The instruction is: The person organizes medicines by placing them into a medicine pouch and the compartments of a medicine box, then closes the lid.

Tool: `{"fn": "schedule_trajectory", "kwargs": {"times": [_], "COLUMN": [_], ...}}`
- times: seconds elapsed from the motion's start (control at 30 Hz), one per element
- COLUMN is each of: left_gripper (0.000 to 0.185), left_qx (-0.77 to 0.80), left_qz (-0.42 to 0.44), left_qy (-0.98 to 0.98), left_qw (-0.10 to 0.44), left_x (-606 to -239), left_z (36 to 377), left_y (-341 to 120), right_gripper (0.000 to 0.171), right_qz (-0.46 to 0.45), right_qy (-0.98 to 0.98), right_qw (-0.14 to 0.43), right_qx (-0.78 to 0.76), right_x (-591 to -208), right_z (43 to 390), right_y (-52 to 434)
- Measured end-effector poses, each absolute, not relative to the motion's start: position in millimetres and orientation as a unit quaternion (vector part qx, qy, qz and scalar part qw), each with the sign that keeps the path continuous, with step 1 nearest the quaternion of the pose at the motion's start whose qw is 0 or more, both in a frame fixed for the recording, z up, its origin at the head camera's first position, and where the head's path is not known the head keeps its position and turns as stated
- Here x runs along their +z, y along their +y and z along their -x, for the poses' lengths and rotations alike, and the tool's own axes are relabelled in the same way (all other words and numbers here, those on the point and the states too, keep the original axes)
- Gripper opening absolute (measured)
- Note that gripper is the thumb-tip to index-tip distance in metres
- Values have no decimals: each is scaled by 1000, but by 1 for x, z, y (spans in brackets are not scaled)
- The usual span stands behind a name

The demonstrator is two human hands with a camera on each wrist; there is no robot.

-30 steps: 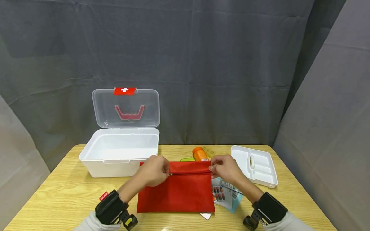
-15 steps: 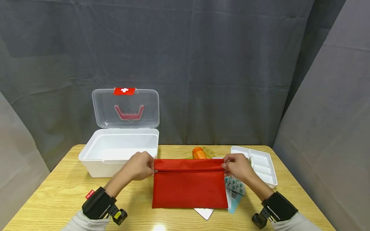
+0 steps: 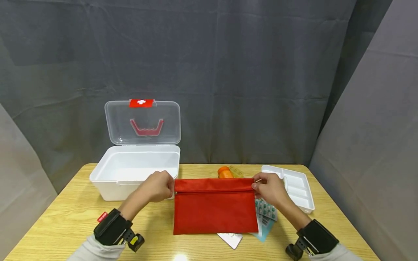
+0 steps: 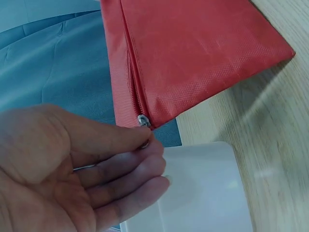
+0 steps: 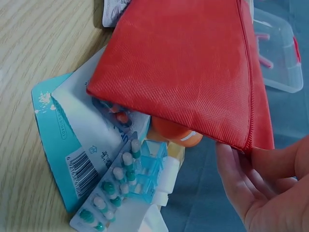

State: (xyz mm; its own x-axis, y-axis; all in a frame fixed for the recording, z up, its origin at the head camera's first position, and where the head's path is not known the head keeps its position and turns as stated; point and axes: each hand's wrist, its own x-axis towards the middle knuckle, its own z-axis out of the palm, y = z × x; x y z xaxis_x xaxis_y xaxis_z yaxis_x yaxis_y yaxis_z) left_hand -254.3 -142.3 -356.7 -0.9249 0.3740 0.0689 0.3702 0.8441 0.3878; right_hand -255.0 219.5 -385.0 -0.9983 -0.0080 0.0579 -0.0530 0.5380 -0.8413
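Observation:
A flat red zip pouch (image 3: 215, 212) hangs between both hands over the table, its zip running along near the top edge. My left hand (image 3: 160, 186) pinches the zipper pull (image 4: 144, 122) between thumb and index finger, right at the pouch's left edge; its other fingers are curled beneath. At the opposite end, the right hand (image 3: 269, 188) pinches the pouch's upper right corner, thumb on the zipper side. Under and behind the pouch lie blister packs of capsules (image 5: 108, 191), a blue-and-white packet (image 5: 58, 140) and an orange bottle (image 3: 224, 172), all partly covered by it.
At the back left stands a white box (image 3: 130, 190) with its clear lid (image 3: 143, 121) raised. A white compartment tray (image 3: 300, 192) lies at the right. One white card-like pack (image 3: 231, 239) pokes out below the pouch. Grey cloth (image 3: 209, 79) hangs behind the table.
The left hand has drawn the zipper pull leftward along the zip to the pouch's left edge. Pouch and right hand have shifted right; the last half second shows only slight movement.

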Motion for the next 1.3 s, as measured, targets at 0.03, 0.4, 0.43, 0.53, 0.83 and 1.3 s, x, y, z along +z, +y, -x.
{"fn": "schedule_trajectory", "kwargs": {"times": [0.03,0.4,0.43,0.53,0.83,1.3], "left_gripper": [23,26,25,24,21,11], "left_qx": [198,164,164,161,165,182], "left_qz": [-194,-179,-176,-178,-192,-247], "left_qy": [961,970,971,971,965,951], "left_qw": [6,21,18,-6,-66,-40], "left_x": [-356,-338,-335,-332,-335,-349], "left_z": [254,255,254,255,262,273], "left_y": [-142,-123,-121,-112,-79,-58], "right_gripper": [17,12,12,11,10,10], "right_qz": [-16,-24,-25,-27,-36,-43], "right_qy": [-878,-884,-884,-883,-883,-887], "right_qw": [28,72,73,77,84,84], "right_qx": [478,460,461,462,460,452], "right_x": [-384,-376,-375,-374,-369,-367], "right_z": [254,249,249,247,245,244], "right_y": [219,212,211,210,207,204]}}
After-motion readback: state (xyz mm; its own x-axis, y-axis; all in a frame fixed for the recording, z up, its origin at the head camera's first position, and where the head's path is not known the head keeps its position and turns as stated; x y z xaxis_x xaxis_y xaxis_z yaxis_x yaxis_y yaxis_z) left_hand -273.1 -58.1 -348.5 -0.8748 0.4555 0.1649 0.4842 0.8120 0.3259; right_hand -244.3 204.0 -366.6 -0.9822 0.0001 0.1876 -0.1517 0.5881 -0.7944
